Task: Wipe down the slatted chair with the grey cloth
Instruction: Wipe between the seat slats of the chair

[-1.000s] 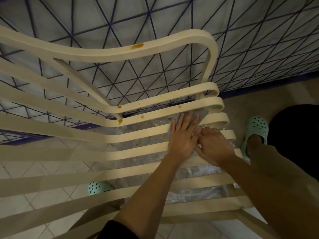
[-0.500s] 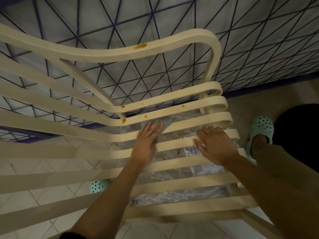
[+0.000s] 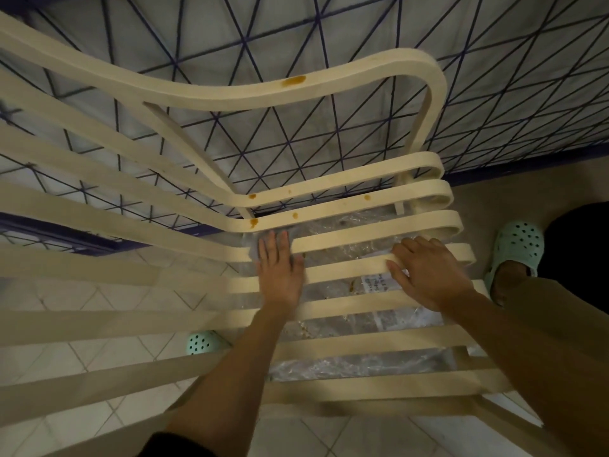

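View from above, looking down on a cream slatted chair (image 3: 362, 240) that stands against a wall (image 3: 329, 34). The wall is pale grey, crossed by thin dark blue lines that form triangles, with a dark blue strip (image 3: 527, 163) along its foot. The floor (image 3: 82, 357) is pale tile laid in a diamond pattern. The left hand (image 3: 278, 272) lies flat, fingers straight and together, pressing the grey cloth (image 3: 253, 250) onto a slat at the bend where the seat meets the backrest. Only the edges of the cloth show around the fingertips. The right hand (image 3: 428, 275) rests nearer the right edge of the seat, well apart from the left, fingers spread and slightly bent over a slat, holding nothing. Orange-brown stains mark the chair: one (image 3: 293, 80) on the top curve of the armrest, and several small ones (image 3: 253, 222) on the slats just beyond the cloth. A crumpled clear plastic sheet (image 3: 346, 364) lies on the floor beneath the seat, seen through the gaps. Two mint green clogs are visible, one (image 3: 517, 252) to the right of the chair, one (image 3: 201, 343) showing under the slats.
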A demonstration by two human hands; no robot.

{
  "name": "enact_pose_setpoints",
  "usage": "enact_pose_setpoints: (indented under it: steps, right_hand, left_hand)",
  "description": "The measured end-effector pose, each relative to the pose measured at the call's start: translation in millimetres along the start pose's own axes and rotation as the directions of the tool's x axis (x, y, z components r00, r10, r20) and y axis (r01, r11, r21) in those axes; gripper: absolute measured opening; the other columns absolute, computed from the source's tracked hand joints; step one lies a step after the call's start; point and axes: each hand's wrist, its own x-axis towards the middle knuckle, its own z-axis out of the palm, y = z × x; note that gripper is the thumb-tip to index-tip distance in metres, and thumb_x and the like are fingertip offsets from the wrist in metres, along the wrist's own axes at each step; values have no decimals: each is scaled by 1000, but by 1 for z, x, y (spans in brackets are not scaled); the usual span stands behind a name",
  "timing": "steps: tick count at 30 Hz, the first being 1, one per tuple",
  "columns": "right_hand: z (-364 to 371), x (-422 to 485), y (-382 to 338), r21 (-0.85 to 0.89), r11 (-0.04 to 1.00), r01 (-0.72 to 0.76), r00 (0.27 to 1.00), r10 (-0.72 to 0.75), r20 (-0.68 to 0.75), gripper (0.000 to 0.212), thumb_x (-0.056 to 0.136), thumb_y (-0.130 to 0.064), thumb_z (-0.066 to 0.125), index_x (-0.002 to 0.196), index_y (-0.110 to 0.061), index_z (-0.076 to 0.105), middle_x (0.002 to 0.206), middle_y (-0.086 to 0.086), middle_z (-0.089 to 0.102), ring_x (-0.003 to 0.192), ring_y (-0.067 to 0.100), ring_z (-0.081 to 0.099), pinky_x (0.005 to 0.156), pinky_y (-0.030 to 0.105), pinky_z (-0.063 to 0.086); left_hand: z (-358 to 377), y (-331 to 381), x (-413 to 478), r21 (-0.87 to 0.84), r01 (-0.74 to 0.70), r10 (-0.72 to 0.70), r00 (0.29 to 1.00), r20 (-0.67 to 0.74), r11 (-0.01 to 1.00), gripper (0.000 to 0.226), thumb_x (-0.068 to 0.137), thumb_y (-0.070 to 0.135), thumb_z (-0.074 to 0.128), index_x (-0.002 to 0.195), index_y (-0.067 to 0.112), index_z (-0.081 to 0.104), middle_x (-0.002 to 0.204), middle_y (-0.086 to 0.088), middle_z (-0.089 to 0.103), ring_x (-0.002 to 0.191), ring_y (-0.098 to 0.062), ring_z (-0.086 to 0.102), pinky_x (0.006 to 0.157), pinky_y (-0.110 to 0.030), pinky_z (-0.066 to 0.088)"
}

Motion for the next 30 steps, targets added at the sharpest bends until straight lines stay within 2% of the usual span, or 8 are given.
enact_pose_setpoints:
  steps: [2,7,16,21,25,30]
  right_hand:
    - [0,1,0,4,1000,-5,1000,5,4,44,95,-45,26,104,-18,60,92,2,65,81,22,59,77,36,45]
    - [1,1,1,5,1000,-1,1000,1,2,44,95,-44,25,103,-19,60,91,2,64,81,22,58,76,36,44]
    - [1,2,1,-23,1000,0,1000,0,-4,38,95,-42,33,99,-16,61,89,5,64,78,24,58,74,37,46]
    - [4,3,1,-54,999,-3,1000,3,9,39,96,-42,32,98,-17,61,90,5,64,80,24,58,75,37,46]
    - [6,4,1,-74,997,-12,1000,14,20,39,95,-42,34,99,-17,62,91,4,65,83,24,59,77,37,44]
    - [5,5,1,-75,997,-17,998,21,53,43,95,-43,29,102,-17,63,95,4,66,86,23,60,78,36,44]
  left_hand:
    - [6,13,-2,30,61,-62,998,29,998,61,103,45,23,154,25,-4,161,1,-14,147,-21,-19,119,-42,-9]
    - [10,50,-2,40,106,-111,982,152,994,63,102,48,17,153,26,-13,159,-1,-22,145,-23,-26,119,-48,-9]
    - [29,111,-15,77,-63,50,986,156,995,65,102,46,22,152,28,-14,161,1,-18,145,-22,-26,114,-60,-9]
    - [35,125,-17,78,-95,80,981,176,992,63,102,48,18,150,30,-18,159,2,-23,144,-22,-28,112,-63,-10]
    - [39,131,-15,92,-132,115,978,174,987,61,103,46,18,152,32,-15,160,4,-19,144,-23,-27,107,-65,-15]
    - [38,133,-13,76,-149,132,972,196,986,58,103,45,17,152,33,-14,161,7,-16,145,-22,-26,106,-68,-14]
